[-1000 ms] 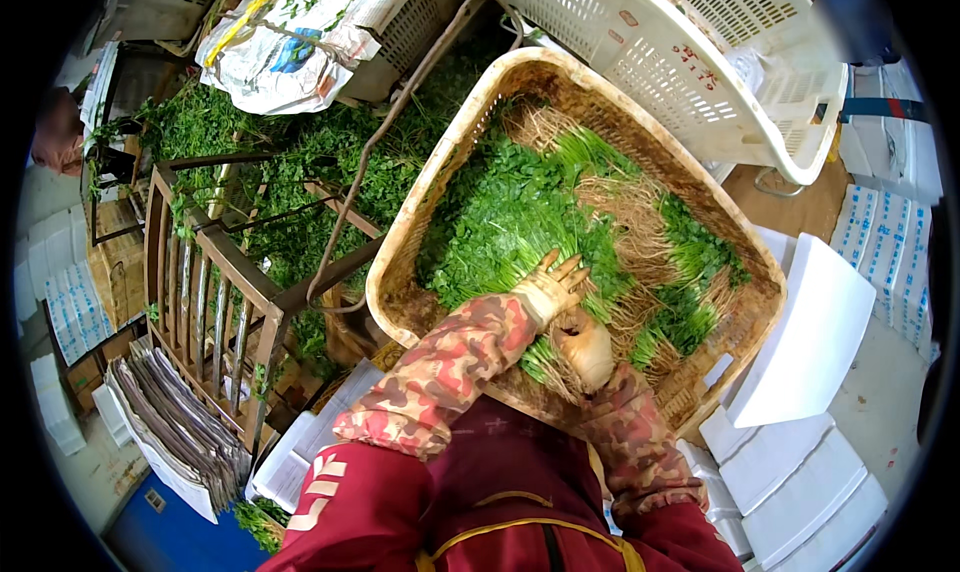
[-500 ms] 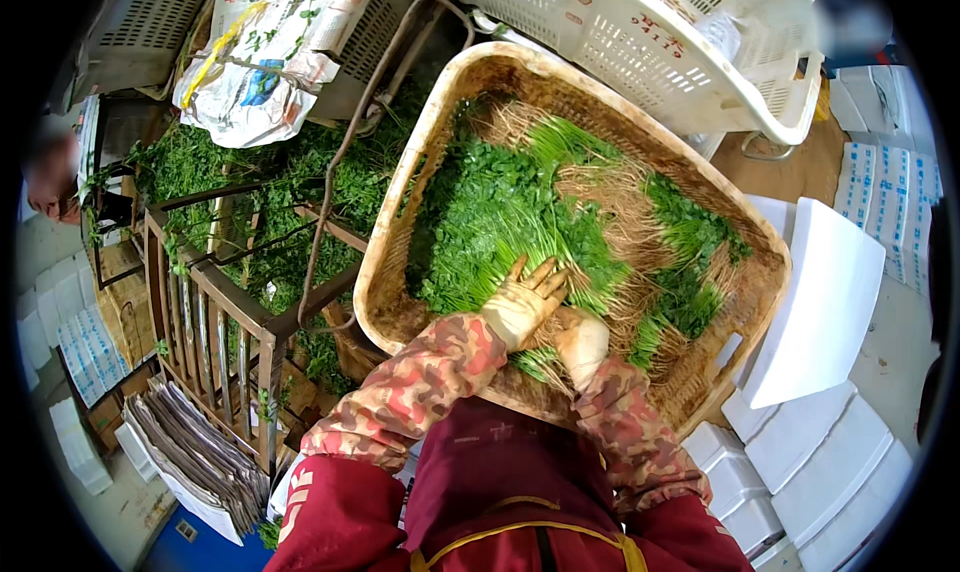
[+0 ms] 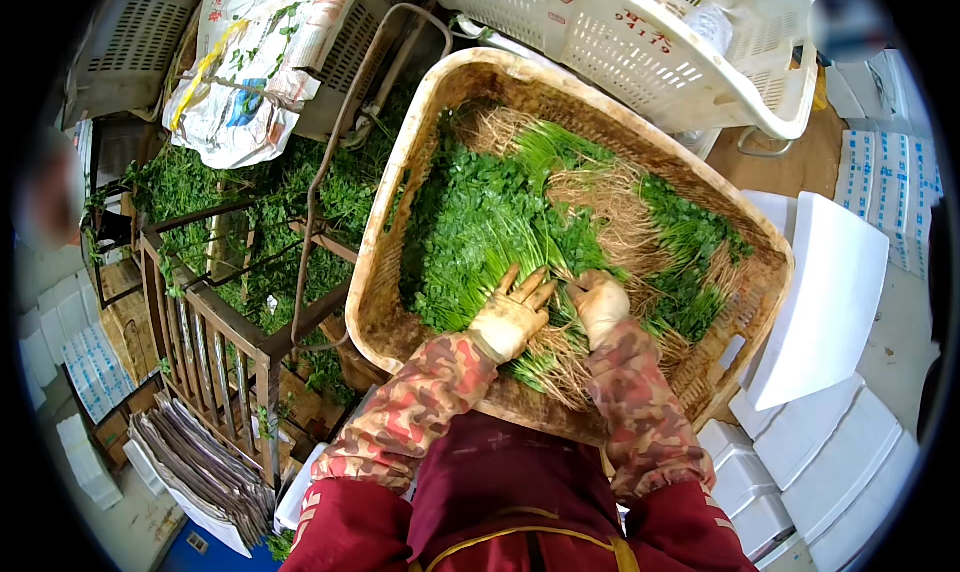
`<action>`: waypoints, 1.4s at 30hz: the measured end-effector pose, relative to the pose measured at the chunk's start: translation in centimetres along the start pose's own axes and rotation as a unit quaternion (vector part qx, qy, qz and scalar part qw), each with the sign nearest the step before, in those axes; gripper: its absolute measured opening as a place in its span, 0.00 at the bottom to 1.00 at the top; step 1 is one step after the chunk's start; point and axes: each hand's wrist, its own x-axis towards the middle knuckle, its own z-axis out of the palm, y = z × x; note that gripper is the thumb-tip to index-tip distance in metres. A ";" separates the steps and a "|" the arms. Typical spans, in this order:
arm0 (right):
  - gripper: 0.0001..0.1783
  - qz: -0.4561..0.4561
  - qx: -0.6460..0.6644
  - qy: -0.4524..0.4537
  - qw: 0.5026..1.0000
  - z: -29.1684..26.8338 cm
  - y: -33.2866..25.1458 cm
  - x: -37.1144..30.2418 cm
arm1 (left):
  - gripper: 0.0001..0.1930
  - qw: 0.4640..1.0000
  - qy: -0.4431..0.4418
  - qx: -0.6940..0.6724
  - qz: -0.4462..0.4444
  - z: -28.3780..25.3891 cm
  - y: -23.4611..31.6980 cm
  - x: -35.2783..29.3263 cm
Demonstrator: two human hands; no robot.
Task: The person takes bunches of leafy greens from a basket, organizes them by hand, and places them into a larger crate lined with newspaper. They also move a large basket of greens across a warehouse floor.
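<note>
A large stained plastic crate (image 3: 372, 302) in front of me holds leafy greens (image 3: 470, 212) with pale green stems and long tan roots (image 3: 620, 212). My left hand (image 3: 511, 317), in a pale, dirt-stained glove, lies palm down on the stems with its fingers spread. Just to its right, my right hand (image 3: 600, 302), gloved alike, is closed with fingers curled over the stems and roots; what is in its grip is hidden. A smaller bunch with roots (image 3: 555, 367) lies below and between my wrists, near the crate's front wall.
A white slotted crate (image 3: 640, 47) stands behind. Left are a brown metal frame (image 3: 262, 337), a bent metal bar (image 3: 318, 192), loose greens (image 3: 270, 282), a white sack (image 3: 235, 122) and stacked flattened sheets (image 3: 205, 462). White foam boxes and lids (image 3: 830, 302) fill the right side.
My right hand has moved up and right, away from my left hand, and its fingers now curl over the stems. My left hand has shifted slightly down and left. More of the lower rooted bunch shows.
</note>
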 end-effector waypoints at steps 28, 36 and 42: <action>0.36 -0.074 -0.018 0.084 0.994 -3.8 -3.8 -9.8 | 0.12 0.988 -0.142 0.022 0.049 -2.1 -0.9 1.5; 0.49 -0.152 -0.175 -0.074 0.970 0.6 -4.0 -12.3 | 0.09 0.973 0.063 -0.209 0.069 -4.2 -3.4 -1.0; 0.46 -0.187 -0.171 -0.005 0.967 0.8 -6.6 -10.6 | 0.12 0.944 0.156 -0.290 0.028 -7.1 -4.0 -1.4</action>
